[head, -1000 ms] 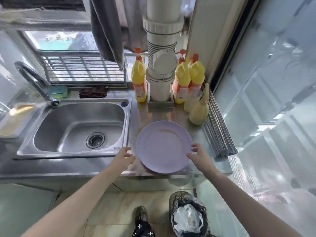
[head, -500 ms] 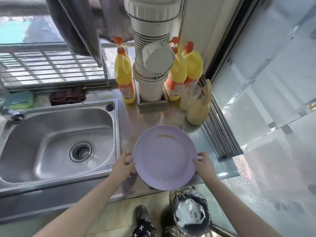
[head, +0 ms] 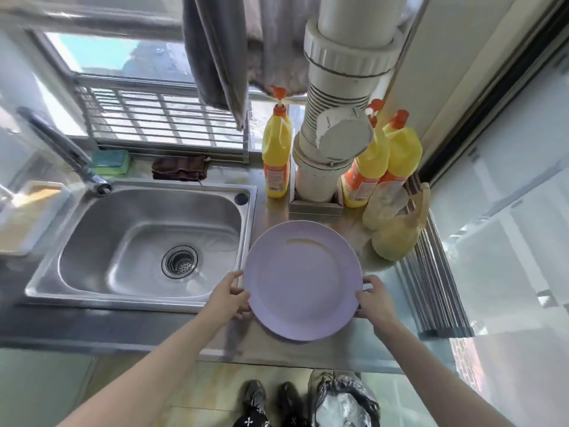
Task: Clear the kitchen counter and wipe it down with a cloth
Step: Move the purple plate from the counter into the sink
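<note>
Below centre frame, the left hand [head: 229, 295] and right hand [head: 374, 298] grip the lilac plate [head: 303, 280] by opposite rims, seemingly just off the steel counter [head: 311, 349]. Clearing is underway; next, carry it level, perhaps to the sink [head: 144, 238].

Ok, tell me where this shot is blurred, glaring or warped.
Head view: daylight from the window blows out the panes; the sink shows soft sheen; the left edge by the tap smears with blur; wide-angle bends the pipe; the plate and both hands, left and right, are fairly sharp.
</note>
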A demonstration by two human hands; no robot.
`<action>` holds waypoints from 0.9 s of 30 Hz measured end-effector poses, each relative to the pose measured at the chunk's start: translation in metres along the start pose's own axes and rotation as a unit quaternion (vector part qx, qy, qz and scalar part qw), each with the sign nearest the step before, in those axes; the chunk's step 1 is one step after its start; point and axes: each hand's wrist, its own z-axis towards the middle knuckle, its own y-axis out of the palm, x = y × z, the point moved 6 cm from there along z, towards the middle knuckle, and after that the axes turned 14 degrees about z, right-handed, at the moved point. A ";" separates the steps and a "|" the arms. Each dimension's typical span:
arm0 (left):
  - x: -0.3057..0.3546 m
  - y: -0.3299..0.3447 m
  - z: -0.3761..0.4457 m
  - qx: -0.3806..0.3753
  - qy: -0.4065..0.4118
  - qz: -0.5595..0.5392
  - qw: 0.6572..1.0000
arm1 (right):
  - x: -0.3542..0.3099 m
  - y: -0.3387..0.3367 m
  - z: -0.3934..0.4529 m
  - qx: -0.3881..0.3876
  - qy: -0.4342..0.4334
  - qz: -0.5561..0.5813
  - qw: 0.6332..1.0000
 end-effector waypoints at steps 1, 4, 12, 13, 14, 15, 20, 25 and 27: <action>-0.001 -0.011 -0.004 0.013 -0.003 -0.023 1.000 | -0.011 0.012 0.002 -0.017 -0.013 -0.008 1.000; -0.008 -0.052 -0.015 0.075 0.000 -0.024 0.997 | -0.042 0.057 0.009 -0.070 -0.045 -0.029 0.996; -0.074 -0.185 -0.030 0.205 -0.061 -0.048 0.976 | -0.071 0.201 0.003 -0.144 -0.068 -0.019 0.987; -0.082 -0.199 -0.028 0.211 -0.063 -0.049 0.974 | -0.071 0.219 0.001 -0.152 -0.063 -0.011 0.986; -0.089 -0.213 -0.026 0.215 -0.064 -0.047 0.973 | -0.071 0.237 0.000 -0.156 -0.059 -0.006 0.986; -0.095 -0.224 -0.023 0.216 -0.066 -0.043 0.973 | -0.071 0.254 -0.001 -0.159 -0.056 -0.002 0.986; -0.120 -0.272 0.003 0.191 -0.072 -0.020 0.979 | -0.053 0.324 0.018 -0.108 -0.045 -0.015 0.993; -0.135 -0.305 0.034 0.179 -0.070 -0.017 0.981 | -0.024 0.370 0.035 -0.043 -0.034 -0.070 0.996; -0.137 -0.310 0.043 0.168 -0.066 -0.014 0.983 | -0.006 0.384 0.044 -0.024 -0.016 -0.080 0.996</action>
